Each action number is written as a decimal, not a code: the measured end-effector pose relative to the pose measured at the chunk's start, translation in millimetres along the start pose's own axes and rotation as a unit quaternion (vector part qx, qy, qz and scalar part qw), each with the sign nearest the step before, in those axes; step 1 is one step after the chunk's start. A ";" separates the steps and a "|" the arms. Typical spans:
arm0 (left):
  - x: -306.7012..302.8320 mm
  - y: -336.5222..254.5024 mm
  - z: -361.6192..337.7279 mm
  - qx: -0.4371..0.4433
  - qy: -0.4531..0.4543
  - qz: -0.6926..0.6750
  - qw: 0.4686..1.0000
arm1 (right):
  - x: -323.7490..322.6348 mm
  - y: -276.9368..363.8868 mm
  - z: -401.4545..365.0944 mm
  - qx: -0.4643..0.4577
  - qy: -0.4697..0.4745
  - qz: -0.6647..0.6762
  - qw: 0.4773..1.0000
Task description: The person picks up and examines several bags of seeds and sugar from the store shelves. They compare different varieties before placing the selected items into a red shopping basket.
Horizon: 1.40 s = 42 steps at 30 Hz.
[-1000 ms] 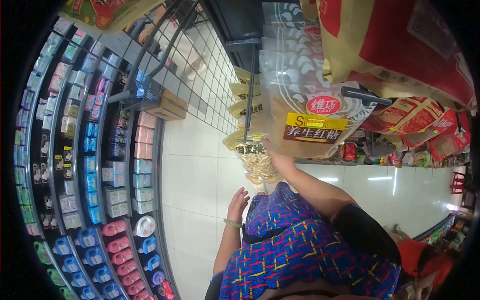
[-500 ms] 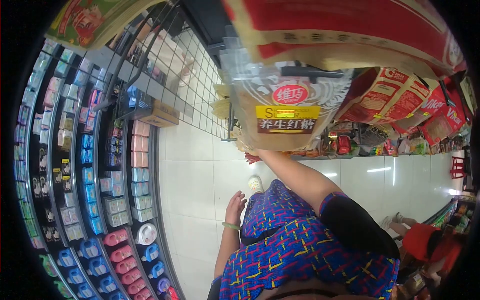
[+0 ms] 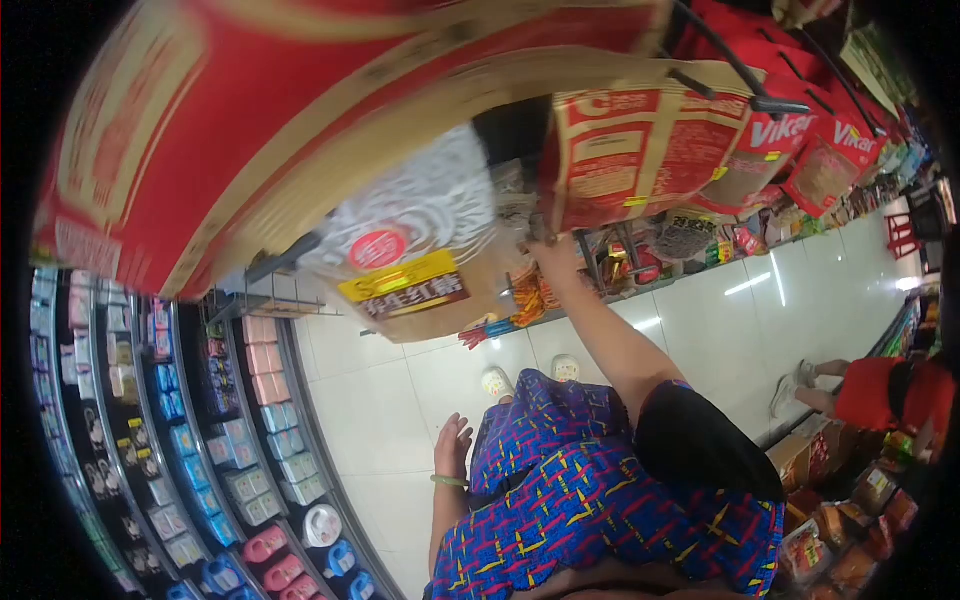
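My left hand (image 3: 455, 440) hangs low by my side with loosely bent fingers and nothing in it. A green bangle (image 3: 450, 481) circles that wrist. My right arm stretches up to the hanging goods, and my right hand (image 3: 550, 250) is at a clear plastic packet (image 3: 518, 212) beside the red and tan bag (image 3: 640, 150); its fingers are small and smeared, so I cannot tell whether they grip. Left of this hand hangs a brown sugar bag (image 3: 415, 295) with a yellow label band, tilted and blurred. A large red and tan bag (image 3: 250, 130) fills the upper left.
Red Vikar bags (image 3: 830, 165) hang on hooks (image 3: 780, 104) at the right. Shelves of pink bottles (image 3: 283, 573) and boxed goods stand at the left. A person in red (image 3: 870, 395) is at the right, near packaged food (image 3: 850, 530). Pale tiled floor (image 3: 380, 400) lies below.
My view has swung toward the right along the rack. My right hand, formerly behind the brown sugar bag, now shows to its right. My left hand still hangs low.
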State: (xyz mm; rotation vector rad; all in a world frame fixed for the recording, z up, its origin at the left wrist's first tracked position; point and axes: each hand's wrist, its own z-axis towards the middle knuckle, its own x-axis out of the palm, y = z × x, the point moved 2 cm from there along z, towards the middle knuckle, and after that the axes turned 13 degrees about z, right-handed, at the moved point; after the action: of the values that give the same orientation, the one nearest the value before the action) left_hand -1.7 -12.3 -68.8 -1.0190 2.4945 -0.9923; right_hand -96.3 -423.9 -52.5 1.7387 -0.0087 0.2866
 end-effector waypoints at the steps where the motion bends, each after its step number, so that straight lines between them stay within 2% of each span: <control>1: 5.0 -1.4 -1.4 -0.004 0.000 0.011 1.000 | 3.3 13.7 8.2 -0.041 0.059 0.018 0.997; 2: 10.2 -3.3 -2.6 -0.006 -0.001 0.021 1.000 | 6.4 26.7 15.9 -0.083 0.118 0.036 0.989; 3: 15.0 -5.6 -3.6 -0.006 0.000 0.028 1.000 | 7.4 38.9 24.7 -0.083 0.112 0.040 0.989; 5: 22.0 -9.4 -6.2 0.000 0.001 0.049 0.999 | 12.8 49.7 39.8 0.043 0.193 0.249 0.948; 6: 25.0 -11.1 -8.4 0.001 0.000 0.054 0.999 | 8.8 37.2 47.5 0.042 0.193 0.255 0.947; 7: 25.8 -10.5 -9.2 0.004 -0.002 0.058 0.998 | 33.5 32.5 82.8 -0.006 0.201 0.197 0.960; 10: 25.1 -3.6 -13.8 0.006 -0.015 0.058 0.998 | 7.6 -10.9 94.0 -0.145 0.219 0.015 0.965; 12: 25.2 1.2 -17.1 0.003 -0.023 0.058 0.998 | -7.7 -43.6 93.3 -0.234 0.222 -0.108 0.940; 14: 25.7 4.2 -19.1 -0.012 -0.033 0.054 0.998 | -2.6 -75.4 95.6 -0.318 0.219 -0.231 0.893; 15: 25.5 5.3 -19.1 -0.010 -0.034 0.054 0.998 | 2.1 -91.7 94.0 -0.320 0.219 -0.230 0.893; 17: 22.6 12.8 -17.8 -0.016 -0.025 0.035 0.999 | 9.1 -118.6 78.4 -0.070 0.190 -0.307 0.930; 18: 20.7 16.1 -16.5 -0.018 -0.021 0.032 0.999 | 11.0 -114.1 69.4 -0.071 0.191 -0.307 0.930; 21: 25.2 12.3 -20.1 -0.022 -0.022 0.037 0.999 | 11.0 1.9 17.7 -0.055 0.140 -0.269 0.951; 23: 28.3 7.7 -20.3 -0.021 -0.021 0.037 0.999 | 10.4 60.1 -10.8 -0.167 0.123 -0.225 0.952; 25: 25.8 13.4 -21.4 -0.023 -0.020 0.035 0.999 | 6.1 66.9 -26.8 -0.198 0.145 -0.222 0.944; 27: 22.2 19.9 -18.5 0.078 0.004 0.153 0.985 | 0.6 74.0 -40.6 -0.228 0.168 -0.220 0.934; 31: 22.4 22.4 -12.8 0.073 0.011 0.145 0.987 | -2.9 98.3 -64.3 -0.290 0.209 -0.161 0.920; 33: 28.6 16.0 -12.9 -0.023 -0.021 0.028 0.999 | -6.1 102.0 -73.0 -0.305 0.216 -0.156 0.914; 35: 31.8 8.3 -16.4 -0.019 -0.019 0.030 0.999 | -9.0 104.3 -81.9 -0.281 0.232 -0.157 0.918; 39: 25.4 7.5 -15.7 0.010 -0.007 0.064 0.998 | -21.6 116.4 -111.0 -0.293 0.237 -0.154 0.913; 42: 25.7 0.5 -17.3 0.006 -0.021 0.096 0.995 | -30.1 118.1 -126.9 -0.302 0.286 -0.198 0.887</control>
State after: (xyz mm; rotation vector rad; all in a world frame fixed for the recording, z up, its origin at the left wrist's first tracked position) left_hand -28.6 -21.4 -56.3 -0.7696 2.4923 -0.9166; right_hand -168.6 -328.0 76.1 0.9538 0.6209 0.4289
